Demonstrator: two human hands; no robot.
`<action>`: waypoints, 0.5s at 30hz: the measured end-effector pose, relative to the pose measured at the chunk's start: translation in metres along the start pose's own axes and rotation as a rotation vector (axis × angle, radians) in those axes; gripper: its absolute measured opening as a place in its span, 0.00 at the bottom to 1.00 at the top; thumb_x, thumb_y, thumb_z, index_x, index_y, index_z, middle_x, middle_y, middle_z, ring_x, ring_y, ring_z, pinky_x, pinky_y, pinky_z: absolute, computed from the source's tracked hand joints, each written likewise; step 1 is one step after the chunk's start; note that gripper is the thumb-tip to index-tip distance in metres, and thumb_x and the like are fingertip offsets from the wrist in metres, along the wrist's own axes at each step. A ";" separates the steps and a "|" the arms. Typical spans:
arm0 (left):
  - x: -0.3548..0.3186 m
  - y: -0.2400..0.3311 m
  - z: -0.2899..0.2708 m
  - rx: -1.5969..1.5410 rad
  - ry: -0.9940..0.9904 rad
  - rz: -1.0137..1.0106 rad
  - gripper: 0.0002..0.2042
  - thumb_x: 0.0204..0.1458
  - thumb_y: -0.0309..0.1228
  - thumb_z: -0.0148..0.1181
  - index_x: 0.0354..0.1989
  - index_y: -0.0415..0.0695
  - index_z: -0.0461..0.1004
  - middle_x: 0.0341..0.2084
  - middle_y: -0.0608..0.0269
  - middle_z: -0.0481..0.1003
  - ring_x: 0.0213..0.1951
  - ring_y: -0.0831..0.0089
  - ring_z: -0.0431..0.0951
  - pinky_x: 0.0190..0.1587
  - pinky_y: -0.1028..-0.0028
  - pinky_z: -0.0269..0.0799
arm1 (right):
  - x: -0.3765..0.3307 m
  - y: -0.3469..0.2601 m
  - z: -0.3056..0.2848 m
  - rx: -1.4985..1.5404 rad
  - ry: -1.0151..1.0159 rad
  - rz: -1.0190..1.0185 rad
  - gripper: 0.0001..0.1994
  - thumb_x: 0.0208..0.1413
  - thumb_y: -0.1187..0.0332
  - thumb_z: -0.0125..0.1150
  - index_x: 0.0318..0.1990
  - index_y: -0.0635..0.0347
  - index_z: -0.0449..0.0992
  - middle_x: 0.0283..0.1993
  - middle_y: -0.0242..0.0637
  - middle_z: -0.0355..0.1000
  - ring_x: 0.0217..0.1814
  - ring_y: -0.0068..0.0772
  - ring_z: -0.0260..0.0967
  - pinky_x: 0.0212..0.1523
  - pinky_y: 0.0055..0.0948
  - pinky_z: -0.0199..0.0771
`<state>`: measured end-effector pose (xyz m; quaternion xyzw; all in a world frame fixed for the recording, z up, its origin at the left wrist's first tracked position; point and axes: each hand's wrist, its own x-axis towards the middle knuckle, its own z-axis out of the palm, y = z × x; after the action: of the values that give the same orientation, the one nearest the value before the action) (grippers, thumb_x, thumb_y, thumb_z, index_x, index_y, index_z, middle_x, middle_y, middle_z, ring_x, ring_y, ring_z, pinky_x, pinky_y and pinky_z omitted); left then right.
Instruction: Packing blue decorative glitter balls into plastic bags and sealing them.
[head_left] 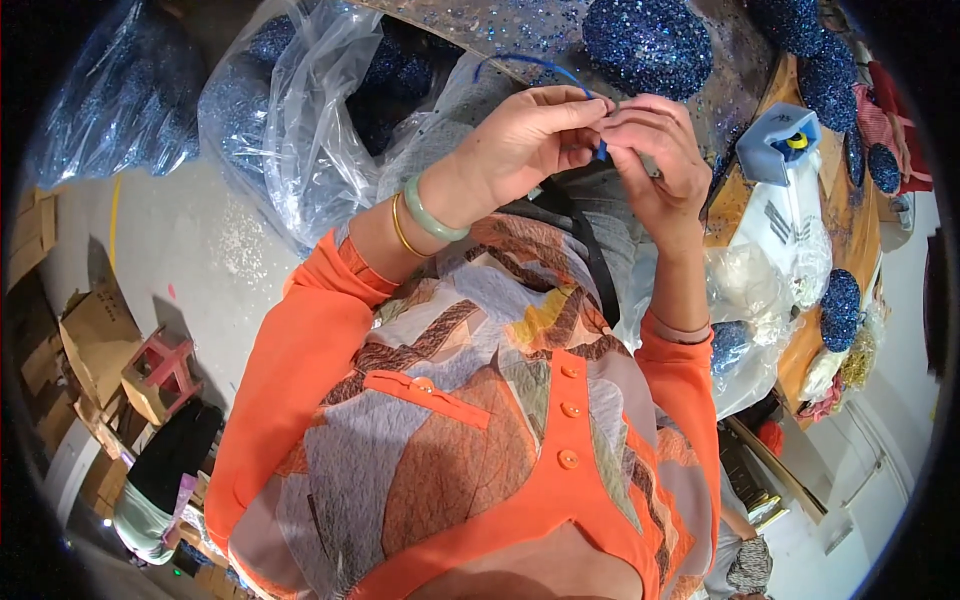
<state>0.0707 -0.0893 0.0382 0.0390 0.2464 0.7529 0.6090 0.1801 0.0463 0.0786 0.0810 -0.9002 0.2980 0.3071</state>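
A thin blue ribbon (545,65) curves up and leftward out of the pinched fingertips of my left hand (520,140). My right hand (660,155) meets it there, its fingers curled, with a short blue end showing below them. What lies between the fingertips is mostly hidden. Just beyond my hands, on the glitter-strewn table (490,30), rests a large ball covered in dark blue glitter (648,45). Neither hand touches that ball.
Clear plastic bags (290,130) with blue glittery pieces stand at the left. On the right, a light blue box (778,145) sits on a wooden board (850,215) near more glitter balls (840,308). A red stool (165,365) is on the floor at far left.
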 end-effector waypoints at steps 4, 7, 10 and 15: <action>0.004 0.000 0.001 0.010 0.052 0.032 0.04 0.52 0.29 0.60 0.33 0.44 0.77 0.25 0.68 0.76 0.27 0.80 0.74 0.31 0.81 0.70 | -0.002 -0.003 0.002 0.057 0.047 0.036 0.10 0.41 0.79 0.64 0.33 0.57 0.76 0.36 0.32 0.76 0.41 0.37 0.71 0.45 0.32 0.71; 0.010 0.002 -0.004 0.043 0.040 0.095 0.03 0.52 0.29 0.61 0.32 0.44 0.77 0.25 0.68 0.76 0.26 0.81 0.74 0.29 0.81 0.70 | -0.004 -0.004 0.006 0.097 0.060 0.049 0.10 0.41 0.80 0.63 0.33 0.58 0.75 0.36 0.34 0.76 0.41 0.38 0.71 0.45 0.32 0.71; 0.018 0.009 -0.006 0.128 0.076 0.154 0.03 0.51 0.29 0.62 0.30 0.44 0.77 0.23 0.68 0.76 0.24 0.81 0.74 0.27 0.82 0.70 | -0.007 -0.002 0.008 0.154 0.076 0.058 0.10 0.41 0.81 0.62 0.33 0.59 0.75 0.36 0.35 0.76 0.41 0.39 0.72 0.45 0.32 0.71; 0.030 0.027 -0.015 0.259 0.220 0.300 0.05 0.50 0.31 0.63 0.28 0.44 0.77 0.21 0.70 0.75 0.23 0.82 0.74 0.26 0.83 0.70 | -0.011 -0.007 0.011 0.220 0.052 0.058 0.09 0.45 0.82 0.61 0.34 0.61 0.72 0.35 0.39 0.74 0.40 0.38 0.70 0.46 0.36 0.68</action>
<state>0.0335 -0.0694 0.0286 0.0707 0.3975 0.7968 0.4497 0.1855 0.0335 0.0685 0.0802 -0.8557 0.4057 0.3110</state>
